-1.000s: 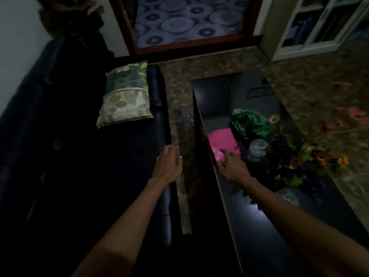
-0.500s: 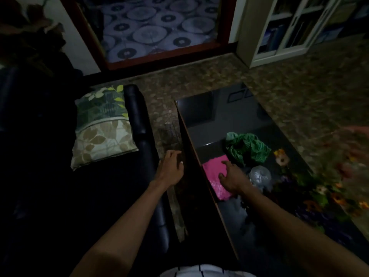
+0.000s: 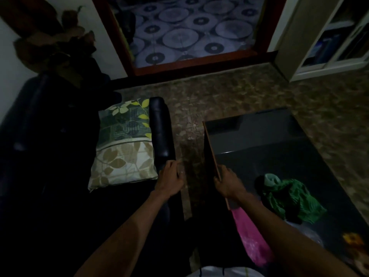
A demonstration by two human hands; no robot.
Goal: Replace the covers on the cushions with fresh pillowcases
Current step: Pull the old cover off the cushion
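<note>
Leaf-print cushion [image 3: 123,144] keeps its old cover; left hand [image 3: 169,179] beside it loosely curled, holding nothing; right hand's [image 3: 227,182] grip unclear.

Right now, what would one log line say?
left hand: empty | right hand: on table edge | leaf-print cushion: on sofa, untouched

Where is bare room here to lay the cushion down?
Free: the far end of the glass table, beyond the green cloth; the dark sofa seat nearer than the cushion. Crowded: the table's near end, with pink cloth and flowers.
</note>
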